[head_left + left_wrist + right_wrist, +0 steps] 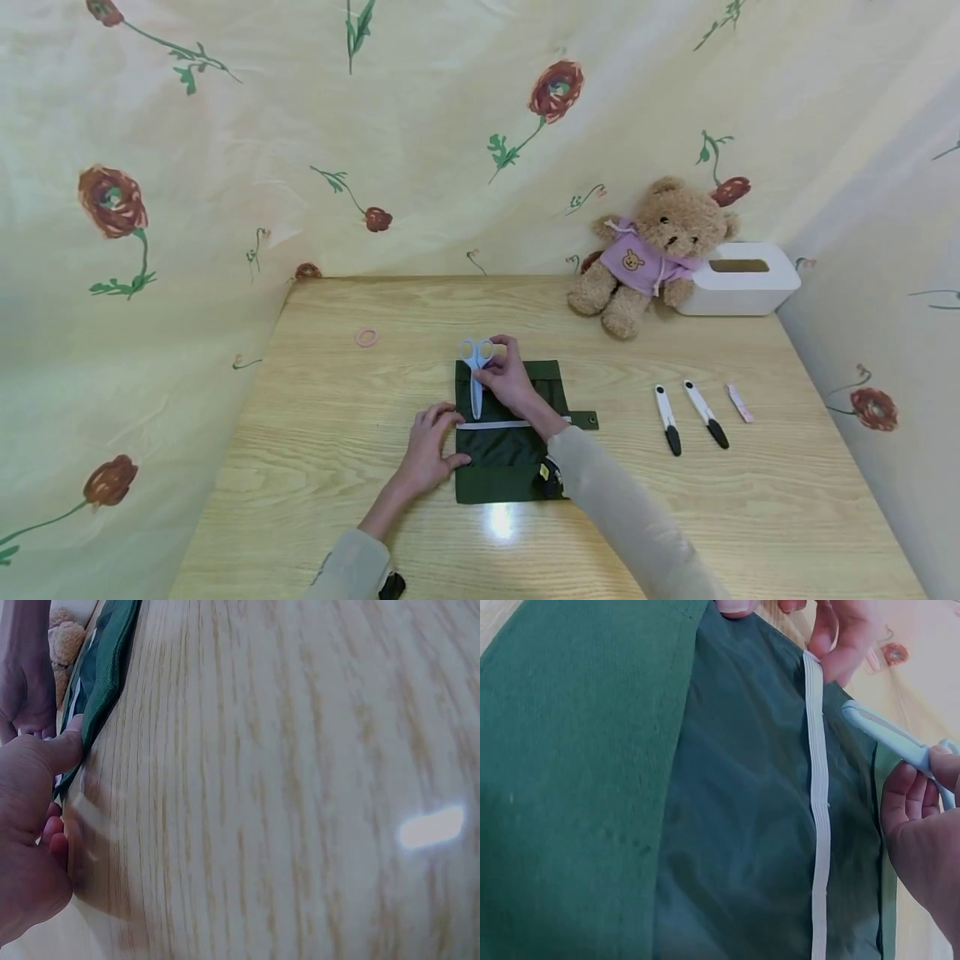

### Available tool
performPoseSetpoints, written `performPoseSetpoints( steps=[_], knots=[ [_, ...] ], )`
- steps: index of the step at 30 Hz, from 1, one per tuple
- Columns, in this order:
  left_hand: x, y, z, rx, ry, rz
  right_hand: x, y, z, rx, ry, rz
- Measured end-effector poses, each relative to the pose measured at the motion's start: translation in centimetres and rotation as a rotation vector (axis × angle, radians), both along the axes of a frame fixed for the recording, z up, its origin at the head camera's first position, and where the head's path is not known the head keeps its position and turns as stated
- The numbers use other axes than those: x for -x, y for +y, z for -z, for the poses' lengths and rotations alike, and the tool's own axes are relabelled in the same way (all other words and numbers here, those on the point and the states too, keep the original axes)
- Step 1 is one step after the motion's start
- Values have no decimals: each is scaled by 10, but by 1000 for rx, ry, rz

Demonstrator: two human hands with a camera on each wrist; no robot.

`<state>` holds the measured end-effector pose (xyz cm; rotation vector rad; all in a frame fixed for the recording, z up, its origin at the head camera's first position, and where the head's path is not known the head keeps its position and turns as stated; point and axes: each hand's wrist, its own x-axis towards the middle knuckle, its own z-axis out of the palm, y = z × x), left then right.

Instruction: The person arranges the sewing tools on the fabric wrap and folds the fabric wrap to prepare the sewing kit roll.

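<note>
A dark green fabric pouch lies unrolled at the table's middle, with a white elastic band across it. My left hand grips the pouch's left edge, thumb on the cloth and fingers by the band's end. My right hand pinches the handle of pale blue scissors, whose blades lie on the pouch pointing toward me. In the right wrist view the scissors sit beside the band on the pouch. The left wrist view shows my left hand with its thumb on the pouch edge.
A teddy bear in a purple top leans on a white tissue box at the back right. Two white-and-black tools and a small pink item lie right of the pouch. A pink ring lies back left.
</note>
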<state>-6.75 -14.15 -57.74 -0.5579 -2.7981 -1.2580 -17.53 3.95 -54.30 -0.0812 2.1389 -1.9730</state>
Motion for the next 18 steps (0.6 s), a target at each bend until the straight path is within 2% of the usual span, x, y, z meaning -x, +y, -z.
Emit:
performPoseSetpoints(
  steps=[11, 18],
  knots=[
    [0, 0, 0, -7, -25, -5, 0, -9, 10, 18, 36, -6],
    [0, -1, -1, -7, -1, -6, -1, -8, 13, -42, 51, -36]
  ],
)
